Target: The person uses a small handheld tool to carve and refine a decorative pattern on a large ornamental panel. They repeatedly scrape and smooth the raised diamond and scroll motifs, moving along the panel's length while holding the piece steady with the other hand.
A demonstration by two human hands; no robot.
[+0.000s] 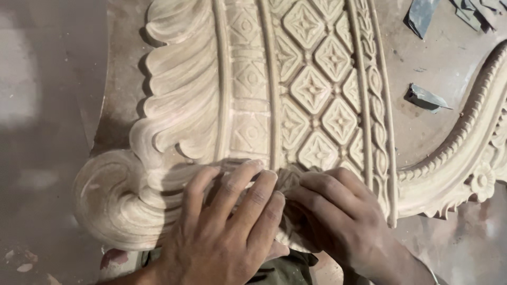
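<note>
Your left hand (222, 232) lies flat and open on the carved wooden panel (274, 89), fingers spread over its lower edge, gripping nothing; your right hand (338, 214) sits just beside it on the same edge, fingers bent and pressed onto the carving, and whether they pinch anything beneath them cannot be told. The panel fills the middle of the view, lying on a dusty board (443, 68); its diamond pattern (317, 89) runs just above your fingertips; a fluted leaf border (179, 89) flanks that pattern on the left; a large scroll (113, 200) curls at the panel's lower left corner, beside your left hand. To the right of the panel, grey scraps (425, 97) lie on the board; a second carved curved piece (470, 158) joins the panel's lower right.
</note>
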